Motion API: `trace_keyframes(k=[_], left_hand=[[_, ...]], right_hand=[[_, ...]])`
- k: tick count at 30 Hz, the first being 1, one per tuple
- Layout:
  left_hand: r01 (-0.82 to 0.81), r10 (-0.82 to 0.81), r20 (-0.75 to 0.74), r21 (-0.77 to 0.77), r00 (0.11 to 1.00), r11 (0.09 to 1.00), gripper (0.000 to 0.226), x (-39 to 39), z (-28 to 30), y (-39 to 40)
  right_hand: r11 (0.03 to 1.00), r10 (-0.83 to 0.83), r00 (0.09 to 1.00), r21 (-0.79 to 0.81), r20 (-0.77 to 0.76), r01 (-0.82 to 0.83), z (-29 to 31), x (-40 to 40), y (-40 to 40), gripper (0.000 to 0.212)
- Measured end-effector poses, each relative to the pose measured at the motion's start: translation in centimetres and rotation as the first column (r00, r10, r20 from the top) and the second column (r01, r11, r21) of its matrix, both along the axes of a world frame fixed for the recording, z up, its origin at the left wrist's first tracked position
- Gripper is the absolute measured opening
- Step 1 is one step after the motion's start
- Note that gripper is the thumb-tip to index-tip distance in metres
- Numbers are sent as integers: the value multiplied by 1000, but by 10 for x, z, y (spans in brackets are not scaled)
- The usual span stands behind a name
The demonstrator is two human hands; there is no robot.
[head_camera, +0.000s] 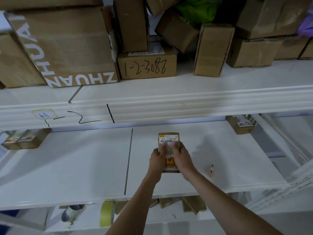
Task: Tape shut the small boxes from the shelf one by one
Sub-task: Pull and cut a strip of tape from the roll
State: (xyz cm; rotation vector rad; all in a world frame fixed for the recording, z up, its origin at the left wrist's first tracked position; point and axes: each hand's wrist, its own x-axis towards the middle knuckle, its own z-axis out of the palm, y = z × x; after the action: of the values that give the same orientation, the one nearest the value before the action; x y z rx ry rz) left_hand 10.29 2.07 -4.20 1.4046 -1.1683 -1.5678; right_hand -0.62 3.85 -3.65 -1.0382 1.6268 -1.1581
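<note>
A small brown box [169, 137] with a white barcode label and an orange sticker lies on the middle white shelf [84, 163]. My left hand [156, 160] holds its left side, thumb laid across the top. My right hand [182, 158] holds its right side, thumb also on top. A strip of clear tape seems to run along the box top under both thumbs. A roll of yellowish tape [106, 213] stands on edge on the shelf below, left of my left forearm.
Two small boxes [25, 139] sit at the middle shelf's far left and another [240, 124] at its back right. A small pale object [210, 169] lies right of my hands. The upper shelf [169, 92] is crowded with larger cartons [67, 48]. More small boxes [193, 205] lie below.
</note>
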Motion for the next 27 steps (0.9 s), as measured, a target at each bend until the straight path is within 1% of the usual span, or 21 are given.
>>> trace_keyframes(k=[2, 4, 7, 10, 13, 16, 17, 18, 19, 20, 21, 22, 23, 24, 25, 26, 27], left_hand=[[-48, 50, 67, -35, 997, 998, 54, -1, -3, -3], [-43, 50, 116, -59, 992, 997, 53, -1, -5, -3], [-53, 56, 105, -29, 993, 998, 51, -5, -10, 2], [-88, 86, 110, 8, 990, 996, 51, -9, -16, 4], [-43, 37, 126, 46, 991, 998, 55, -3, -16, 2], [67, -70, 23, 117, 997, 991, 63, 2, -12, -2], [78, -79, 3, 131, 997, 988, 61, 3, -12, -2], [65, -66, 5, 143, 998, 988, 54, 3, -13, -1], [36, -42, 52, 125, 998, 991, 47, 4, -17, -1], [14, -23, 160, 56, 987, 998, 44, 5, -20, -2], [17, -1, 300, -50, 954, 999, 43, 6, -22, -3], [42, 17, 391, -142, 920, 989, 41, 6, -22, -2], [82, 6, 425, -188, 905, 979, 36, 4, -21, -1], [115, -37, 403, -173, 914, 978, 31, 2, -20, 0], [142, -92, 365, -115, 927, 983, 29, -2, -20, 2], [157, -131, 328, -52, 935, 986, 34, -4, -21, 4], [157, -150, 295, -2, 944, 988, 43, -4, -23, 4]], right_hand=[[1000, 9, 1000, -25, 3, -9, -4, 3, 3, 49], [1000, -5, 1000, -27, -25, 5, -9, 3, 5, 46], [998, -54, 996, -23, -68, 52, -14, 4, 7, 40], [999, -39, 994, 12, -101, 40, -17, 4, 5, 40], [997, -42, 998, 56, -45, 45, -19, 0, 7, 45], [990, -57, 998, 135, 34, 52, -19, -8, 7, 50], [986, -76, 995, 153, 63, 66, -19, -10, 6, 50], [982, -98, 992, 170, 83, 83, -19, -13, 4, 49], [977, -120, 988, 188, 93, 101, -18, -15, 4, 48], [971, -144, 986, 204, 81, 125, -18, -16, 3, 49], [964, -173, 984, 211, 47, 159, -18, -18, 2, 51], [958, -199, 980, 210, 0, 194, -20, -20, 1, 53], [954, -213, 976, 207, -41, 217, -21, -21, 0, 55], [952, -216, 974, 208, -71, 226, -23, -21, 0, 56], [952, -210, 973, 208, -96, 226, -23, -20, -1, 54], [954, -202, 970, 197, -133, 225, -24, -19, -3, 48], [961, -196, 967, 162, -165, 222, -24, -17, -3, 41]])
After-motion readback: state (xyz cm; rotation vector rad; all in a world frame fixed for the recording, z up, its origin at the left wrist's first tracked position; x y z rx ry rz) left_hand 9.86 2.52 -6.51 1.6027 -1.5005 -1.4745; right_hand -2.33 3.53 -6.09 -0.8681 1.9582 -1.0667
